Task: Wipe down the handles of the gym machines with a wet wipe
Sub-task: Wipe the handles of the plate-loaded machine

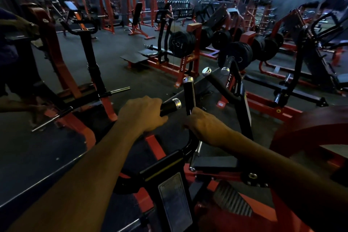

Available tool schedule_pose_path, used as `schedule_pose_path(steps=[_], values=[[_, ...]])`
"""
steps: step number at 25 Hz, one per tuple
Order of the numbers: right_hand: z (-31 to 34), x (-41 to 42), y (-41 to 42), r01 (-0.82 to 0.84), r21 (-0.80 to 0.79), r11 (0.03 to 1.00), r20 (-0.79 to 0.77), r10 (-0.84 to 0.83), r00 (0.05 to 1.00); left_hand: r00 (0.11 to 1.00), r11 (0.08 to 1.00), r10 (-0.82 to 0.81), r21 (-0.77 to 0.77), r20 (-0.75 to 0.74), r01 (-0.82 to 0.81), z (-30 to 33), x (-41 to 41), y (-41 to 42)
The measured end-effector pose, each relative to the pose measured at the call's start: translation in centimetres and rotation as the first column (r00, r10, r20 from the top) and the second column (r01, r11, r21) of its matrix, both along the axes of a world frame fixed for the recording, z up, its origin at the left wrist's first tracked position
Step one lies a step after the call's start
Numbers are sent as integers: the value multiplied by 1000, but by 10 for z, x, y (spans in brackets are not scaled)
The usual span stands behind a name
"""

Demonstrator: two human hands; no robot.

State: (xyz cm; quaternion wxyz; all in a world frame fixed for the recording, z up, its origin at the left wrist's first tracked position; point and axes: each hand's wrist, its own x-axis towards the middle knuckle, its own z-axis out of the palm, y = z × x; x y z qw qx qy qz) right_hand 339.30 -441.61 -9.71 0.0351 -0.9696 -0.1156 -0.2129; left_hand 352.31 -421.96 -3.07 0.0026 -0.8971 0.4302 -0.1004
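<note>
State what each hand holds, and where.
Left hand grips the horizontal handle behind its metal cap. Right hand grips the upright handle's base. No wipe visible.

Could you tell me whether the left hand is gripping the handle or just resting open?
Gripping: the left hand wraps the black handle.

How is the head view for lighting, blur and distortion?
Head view: dim, with a yellowish cast on both hands, left hand and right hand; wide-angle bending at the edges; far racks smeared; bright glints on the handle caps; no wipe can be made out.
</note>
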Motion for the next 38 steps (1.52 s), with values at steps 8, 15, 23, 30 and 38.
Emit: schedule_pose_path(steps=[8, 15, 23, 30, 38], values=[[11, -4, -15, 82, 232, 969, 251, -141, 958, 999, 998, -25, -56, 33, 27, -5, -3, 2], [81, 95, -50, 126, -56, 990, 114, -119, 986, 999, 997, -18, -71, 51, 21, -5, -4, 4], [71, 99, -86, 254, 911, 324, -271, 7, 962, 999, 996, -40, -76, 4, 40, -5, -1, 4], [-6, 85, -51, 44, 924, -379, 12, 143, 990, 1000, 999, 2, -53, 13, -2, -4, -4, 1], [-3, 87, -38, 36, 850, -525, 69, 179, 981, 998, 998, -7, -55, 60, 10, -3, -5, 2]])
